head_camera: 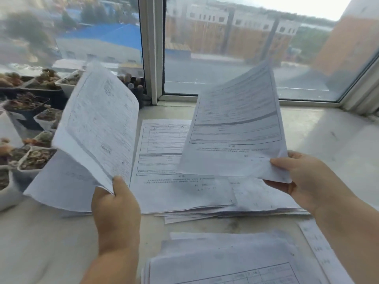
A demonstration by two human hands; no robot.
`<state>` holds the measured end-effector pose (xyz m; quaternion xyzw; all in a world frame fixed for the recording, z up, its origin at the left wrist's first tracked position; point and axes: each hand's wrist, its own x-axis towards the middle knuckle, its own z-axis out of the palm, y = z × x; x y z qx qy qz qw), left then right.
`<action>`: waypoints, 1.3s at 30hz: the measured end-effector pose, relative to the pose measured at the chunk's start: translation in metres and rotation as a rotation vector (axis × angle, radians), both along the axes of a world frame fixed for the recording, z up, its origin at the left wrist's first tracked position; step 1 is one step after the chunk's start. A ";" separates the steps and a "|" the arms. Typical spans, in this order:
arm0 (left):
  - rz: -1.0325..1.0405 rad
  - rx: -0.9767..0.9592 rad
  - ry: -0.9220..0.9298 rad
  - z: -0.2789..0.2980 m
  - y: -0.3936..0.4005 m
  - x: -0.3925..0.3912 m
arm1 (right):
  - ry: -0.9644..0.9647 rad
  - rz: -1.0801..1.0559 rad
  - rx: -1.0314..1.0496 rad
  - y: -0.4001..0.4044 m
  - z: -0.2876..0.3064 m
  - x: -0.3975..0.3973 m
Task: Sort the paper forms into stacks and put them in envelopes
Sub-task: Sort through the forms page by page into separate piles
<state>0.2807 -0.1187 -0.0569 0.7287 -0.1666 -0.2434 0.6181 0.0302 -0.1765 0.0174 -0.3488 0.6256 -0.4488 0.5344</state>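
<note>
Two hands lift paper forms above a pale windowsill ledge.

The left hand (115, 203) pinches the bottom edge of a bent sheaf of forms (98, 128); the right hand (299, 177) pinches one printed form (235, 124) by its lower right corner. Between and beyond the hands lies a fanned stack (184, 191) on the ledge (328, 136), another stack (225, 261) nearer the wrists. Potted succulents (30, 124) crowd left of the left hand, beneath the window (246, 48).

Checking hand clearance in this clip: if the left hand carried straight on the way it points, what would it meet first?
Probably the window frame. The left hand, pinching a bent form, points up and away across the sill. Depth is unclear, so the potted plants to its left may lie close to that line.
</note>
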 end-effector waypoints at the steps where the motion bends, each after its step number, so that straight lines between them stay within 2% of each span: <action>1: -0.022 -0.013 -0.056 -0.001 -0.001 0.000 | 0.011 0.039 0.025 -0.001 -0.001 0.007; 3: -0.108 -0.074 -0.214 -0.003 -0.002 -0.002 | 0.051 0.126 0.077 -0.006 -0.006 0.023; 6: -0.395 -0.156 -0.517 -0.010 -0.001 -0.001 | 0.105 0.236 0.127 -0.012 -0.020 0.047; 8: -0.597 -0.111 -0.719 -0.023 -0.004 0.001 | 0.089 0.318 0.169 -0.015 -0.031 0.060; 10: -0.742 0.014 -0.816 -0.030 -0.006 0.001 | 0.080 0.391 0.227 -0.018 -0.040 0.063; 12: -0.803 0.091 -0.820 -0.032 -0.005 0.001 | 0.101 0.433 0.268 -0.021 -0.041 0.056; 16: -0.764 0.070 -0.805 -0.029 -0.005 0.003 | 0.168 0.463 0.270 -0.025 -0.034 0.038; 22: -0.765 0.071 -0.809 -0.030 -0.005 0.003 | 0.446 0.473 0.151 -0.030 -0.044 0.039; 33: -0.786 0.070 -0.807 -0.026 -0.005 0.003 | 0.555 0.492 0.105 -0.031 -0.052 0.040; 36: -0.941 0.133 -0.894 -0.027 -0.005 0.004 | 0.743 0.555 0.070 -0.027 -0.043 0.041; 39: -0.982 0.180 -0.869 -0.029 -0.007 0.007 | 0.946 0.500 -0.030 -0.014 -0.028 0.027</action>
